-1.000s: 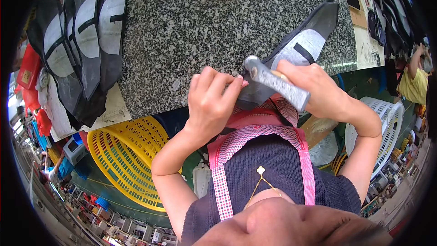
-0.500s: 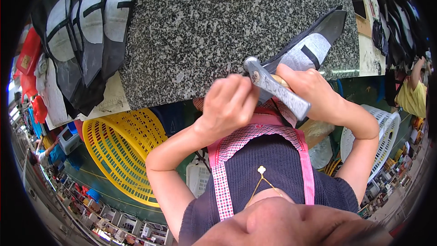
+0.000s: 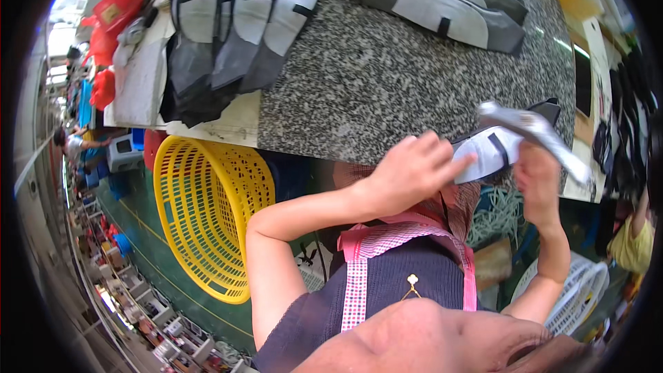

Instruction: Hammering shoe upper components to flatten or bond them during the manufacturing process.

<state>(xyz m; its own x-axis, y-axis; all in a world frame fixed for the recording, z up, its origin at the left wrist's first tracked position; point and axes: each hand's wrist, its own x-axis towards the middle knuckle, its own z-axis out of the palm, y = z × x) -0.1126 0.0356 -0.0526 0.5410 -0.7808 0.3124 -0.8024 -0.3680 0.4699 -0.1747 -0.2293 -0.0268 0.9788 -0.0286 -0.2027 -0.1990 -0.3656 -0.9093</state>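
Observation:
My right hand is wrapped round the handle of a hammer, its metal head smeared by motion. Under the hammer, at the near right edge of the stone-topped table, lies a dark grey cut piece with a white rounded patch and a short black strip. My left hand is palm down at the left end of this piece. Its fingers are apart, one stretched across the white patch; the undersides of the fingers are hidden.
Similar dark pieces hang over the table's left side, and a stack of them lies at the far edge. A yellow basket stands below on the left, a white basket on the right. More dark pieces hang far right.
The view has swung, bringing the far stack into sight. My right hand has moved right with the hammer, away from my left. My left hand has opened from a closed shape over the piece.

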